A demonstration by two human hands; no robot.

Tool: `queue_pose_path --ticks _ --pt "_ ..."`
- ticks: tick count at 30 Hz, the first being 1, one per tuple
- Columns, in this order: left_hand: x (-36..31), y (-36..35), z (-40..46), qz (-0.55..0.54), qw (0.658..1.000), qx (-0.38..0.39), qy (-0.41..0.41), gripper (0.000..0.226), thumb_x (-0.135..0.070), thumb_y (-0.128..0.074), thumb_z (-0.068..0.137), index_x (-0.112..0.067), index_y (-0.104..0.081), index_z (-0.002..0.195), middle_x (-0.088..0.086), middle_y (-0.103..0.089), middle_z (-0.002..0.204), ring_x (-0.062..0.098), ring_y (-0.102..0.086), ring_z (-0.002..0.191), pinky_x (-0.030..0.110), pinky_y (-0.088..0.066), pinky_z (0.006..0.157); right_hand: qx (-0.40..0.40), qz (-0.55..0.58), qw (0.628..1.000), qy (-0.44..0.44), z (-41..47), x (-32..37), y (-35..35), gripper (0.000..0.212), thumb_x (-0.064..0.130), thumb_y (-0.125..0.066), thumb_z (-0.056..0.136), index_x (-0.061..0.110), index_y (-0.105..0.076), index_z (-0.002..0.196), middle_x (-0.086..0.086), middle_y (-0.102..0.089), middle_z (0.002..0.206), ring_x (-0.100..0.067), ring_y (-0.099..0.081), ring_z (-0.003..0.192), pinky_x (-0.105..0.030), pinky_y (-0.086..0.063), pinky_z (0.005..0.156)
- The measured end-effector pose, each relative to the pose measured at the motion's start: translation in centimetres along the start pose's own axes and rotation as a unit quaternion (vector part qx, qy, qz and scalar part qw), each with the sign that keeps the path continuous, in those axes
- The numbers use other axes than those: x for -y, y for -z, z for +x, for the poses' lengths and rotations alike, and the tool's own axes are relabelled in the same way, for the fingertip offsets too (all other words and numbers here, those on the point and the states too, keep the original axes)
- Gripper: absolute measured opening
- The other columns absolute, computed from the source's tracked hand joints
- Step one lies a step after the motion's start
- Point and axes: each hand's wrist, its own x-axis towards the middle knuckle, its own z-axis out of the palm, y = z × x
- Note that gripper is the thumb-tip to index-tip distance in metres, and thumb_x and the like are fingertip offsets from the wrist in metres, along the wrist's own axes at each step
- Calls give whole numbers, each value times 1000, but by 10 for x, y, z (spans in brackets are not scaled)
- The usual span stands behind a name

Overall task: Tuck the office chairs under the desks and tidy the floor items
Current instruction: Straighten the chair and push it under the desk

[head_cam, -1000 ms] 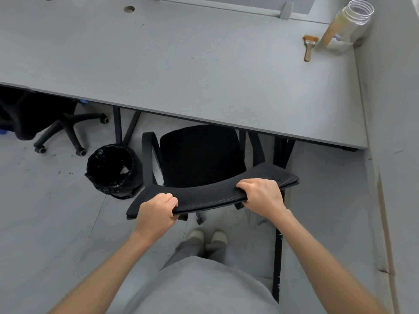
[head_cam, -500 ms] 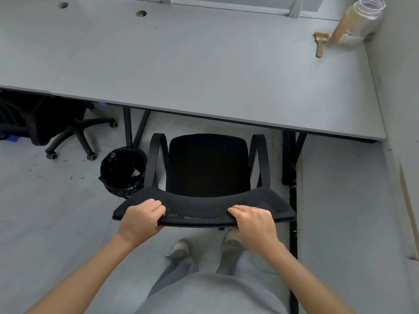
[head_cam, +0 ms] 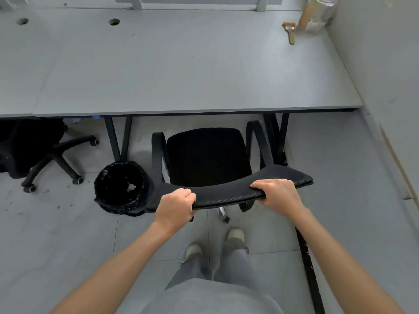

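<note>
A black office chair (head_cam: 207, 156) with loop armrests stands in front of the grey desk (head_cam: 181, 71), its seat just short of the desk's front edge. My left hand (head_cam: 174, 206) grips the left part of the chair's mesh backrest top (head_cam: 229, 193). My right hand (head_cam: 280, 193) grips the right part of the same backrest. The chair's base is mostly hidden under the seat. A second black chair (head_cam: 34, 150) sits at the left, partly under the desk.
A black-lined waste bin (head_cam: 121, 188) stands on the floor touching the chair's left side. Black desk legs (head_cam: 118, 138) rise behind it and others (head_cam: 275, 130) to the right. A brush (head_cam: 290, 32) and a jar (head_cam: 317, 14) lie far right. A wall (head_cam: 385, 87) closes the right.
The chair has turned from angled to roughly square with the desk while both hands keep their grip on the backrest. The view has shifted back, showing more of the desk.
</note>
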Motion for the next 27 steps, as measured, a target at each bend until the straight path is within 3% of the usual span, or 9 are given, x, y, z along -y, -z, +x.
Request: queue_pose_path --ticks 4,10,15,18,22,27 --pt "-2 -12 -20 9 1000 27 6 42 -15 -85 35 -15 -45 50 -4 -44 48 14 -45 44 21 -19 34 0 10 1000 26 -16 4 -5 38 23 -81 47 28 -74 84 15 -74 83 -9 -71 71 -19 -51 50" --pt "-11 -15 14 38 999 22 18 43 -11 -85 28 -16 -47 49 -4 -45 48 13 -45 44 20 -19 33 5 11 1000 12 18 -25 -2 36 24 -79 48 27 -75 83 13 -74 83 -10 -71 74 -21 -54 52" --pt "26 -10 65 49 998 -26 33 37 -15 -83 37 -14 -48 51 -3 -47 50 16 -48 45 21 -20 34 -12 3 1000 11 77 -31 2 31 27 -69 52 25 -75 82 12 -74 81 -12 -71 72 -22 -53 50" --pt "51 -2 96 38 997 -51 33 27 -24 -75 51 -14 -50 53 -2 -49 51 17 -50 46 21 -28 31 -12 -3 1000 -1 117 -33 -1 35 22 -75 47 26 -74 82 13 -74 78 -13 -70 69 -24 -52 48" --pt "87 8 136 50 997 -59 28 29 -21 -79 49 -13 -52 55 -1 -51 53 18 -52 48 20 -27 33 -3 -12 1000 -22 158 -31 -3 27 23 -74 51 28 -72 77 13 -71 70 -13 -68 64 -22 -44 45" --pt "132 16 170 71 995 -69 -6 15 -26 -60 63 -14 -50 61 -1 -50 56 13 -38 59 18 -21 35 17 -8 999 -44 193 -20 -9 15 25 -67 65 24 -68 79 8 -69 73 -18 -67 69 -25 -43 50"
